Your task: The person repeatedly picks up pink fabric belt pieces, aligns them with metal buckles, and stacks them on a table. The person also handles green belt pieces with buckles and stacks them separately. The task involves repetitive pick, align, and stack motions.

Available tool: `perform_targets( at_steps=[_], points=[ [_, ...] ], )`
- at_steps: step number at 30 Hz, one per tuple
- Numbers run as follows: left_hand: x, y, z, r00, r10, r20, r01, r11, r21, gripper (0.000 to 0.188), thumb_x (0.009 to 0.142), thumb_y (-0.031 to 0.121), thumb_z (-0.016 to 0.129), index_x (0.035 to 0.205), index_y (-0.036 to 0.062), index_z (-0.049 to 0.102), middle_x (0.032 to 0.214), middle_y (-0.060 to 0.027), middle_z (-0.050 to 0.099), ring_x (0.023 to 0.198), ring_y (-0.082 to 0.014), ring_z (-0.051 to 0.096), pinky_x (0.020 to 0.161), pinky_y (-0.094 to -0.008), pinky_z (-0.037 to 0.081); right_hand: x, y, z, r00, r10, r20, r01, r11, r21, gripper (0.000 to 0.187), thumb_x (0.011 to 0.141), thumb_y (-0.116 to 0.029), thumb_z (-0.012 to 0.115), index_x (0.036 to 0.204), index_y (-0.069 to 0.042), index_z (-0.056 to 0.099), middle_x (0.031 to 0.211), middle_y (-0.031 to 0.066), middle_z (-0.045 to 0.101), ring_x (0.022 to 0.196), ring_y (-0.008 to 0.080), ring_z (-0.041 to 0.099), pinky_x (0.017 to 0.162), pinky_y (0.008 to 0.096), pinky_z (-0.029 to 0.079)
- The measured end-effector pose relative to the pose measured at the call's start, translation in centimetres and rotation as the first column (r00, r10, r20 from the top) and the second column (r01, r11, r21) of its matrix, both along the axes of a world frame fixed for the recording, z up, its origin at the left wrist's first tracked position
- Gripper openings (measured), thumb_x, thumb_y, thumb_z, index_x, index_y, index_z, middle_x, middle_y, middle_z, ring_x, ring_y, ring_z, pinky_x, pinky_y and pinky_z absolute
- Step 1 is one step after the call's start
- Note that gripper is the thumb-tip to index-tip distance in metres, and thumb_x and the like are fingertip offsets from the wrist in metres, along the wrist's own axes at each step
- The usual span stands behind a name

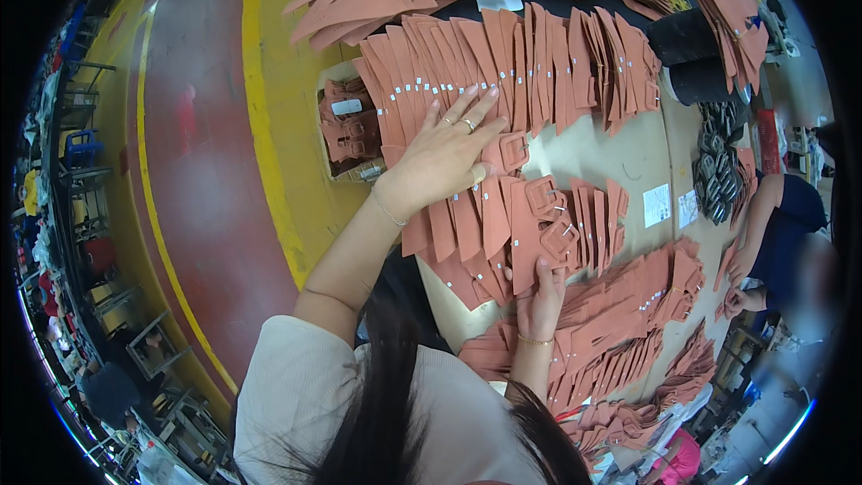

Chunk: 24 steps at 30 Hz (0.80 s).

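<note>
My left hand (444, 157) lies with fingers stretched out on a fanned row of reddish-brown leather pieces (548, 54) with small white stickers. Two of its fingers wear rings. Beside its thumb is a leather-covered square buckle (513, 152). My right hand (540, 301) grips the near edge of a buckled leather strap piece (530, 238), thumb on top and other fingers partly hidden beneath. Square buckles are bunched at that piece's far end. More overlapping leather pieces (456, 232) lie between my hands.
Further leather rows (620, 305) cover the table (575, 153) at right and far side. A box of buckled pieces (350, 126) stands left of the table. Dark buckles (716, 162) lie at the far right. A co-worker's hands (743, 280) work at the right edge.
</note>
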<state>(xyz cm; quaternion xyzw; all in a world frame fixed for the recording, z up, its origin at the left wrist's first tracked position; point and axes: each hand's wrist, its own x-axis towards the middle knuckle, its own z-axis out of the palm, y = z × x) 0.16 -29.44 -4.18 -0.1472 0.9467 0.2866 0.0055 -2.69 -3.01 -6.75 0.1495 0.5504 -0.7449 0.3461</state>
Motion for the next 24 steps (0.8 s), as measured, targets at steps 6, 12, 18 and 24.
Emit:
perform_targets(
  at_steps=[6, 12, 18, 24],
  points=[
    [0.3, 0.7, -0.3, 0.998, 0.066, -0.011, -0.066, 0.998, 0.002, 0.06, 0.078, 0.018, 0.062, 0.135, 0.0112, 0.046, 0.156, -0.0063, 0.014, 0.144, -0.0275, 0.011, 0.111, -0.0605, 0.016, 0.0, 0.0, 0.0, 0.999, 0.02, -0.039, -0.019, 1.0, 0.006, 0.029, 0.096, -0.013, 0.05, 0.123, -0.007, 0.044, 0.115, 0.0105, 0.058, 0.091, 0.0216, 0.064, 0.07, 0.036, 0.059],
    [0.4, 0.7, -0.7, 0.996, 0.074, -0.051, -0.074, 0.997, 0.005, 0.058, 0.077, 0.019, 0.062, 0.133, 0.0108, 0.049, 0.156, -0.007, 0.016, 0.144, -0.0278, 0.014, 0.11, -0.0614, 0.017, 0.0, 0.0, -0.4, 1.0, 0.002, -0.029, 0.0, 0.999, 0.05, 0.027, 0.096, -0.013, 0.05, 0.121, -0.007, 0.045, 0.111, 0.0111, 0.06, 0.087, 0.0224, 0.065, 0.069, 0.0361, 0.059],
    [0.3, 0.9, -1.4, 0.991, 0.089, -0.102, -0.094, 0.995, -0.044, 0.057, 0.077, 0.02, 0.062, 0.132, 0.0111, 0.05, 0.154, -0.0082, 0.02, 0.142, -0.0276, 0.017, 0.11, -0.0616, 0.019, 0.0, 0.0, -0.3, 1.0, 0.0, -0.027, 0.001, 0.999, 0.046, 0.026, 0.096, -0.012, 0.049, 0.121, -0.007, 0.045, 0.109, 0.0115, 0.06, 0.087, 0.0224, 0.065, 0.069, 0.0357, 0.059],
    [-0.2, 2.4, -0.6, 0.988, 0.124, -0.096, -0.14, 0.973, -0.186, 0.056, 0.08, 0.026, 0.064, 0.132, 0.0129, 0.049, 0.151, -0.0132, 0.026, 0.139, -0.0361, 0.021, 0.106, -0.0672, 0.016, -0.1, -0.2, -0.1, 1.0, 0.012, -0.014, -0.012, 1.0, 0.017, 0.027, 0.096, -0.013, 0.048, 0.122, -0.007, 0.044, 0.11, 0.0114, 0.06, 0.088, 0.0226, 0.065, 0.069, 0.0357, 0.059]
  ],
)
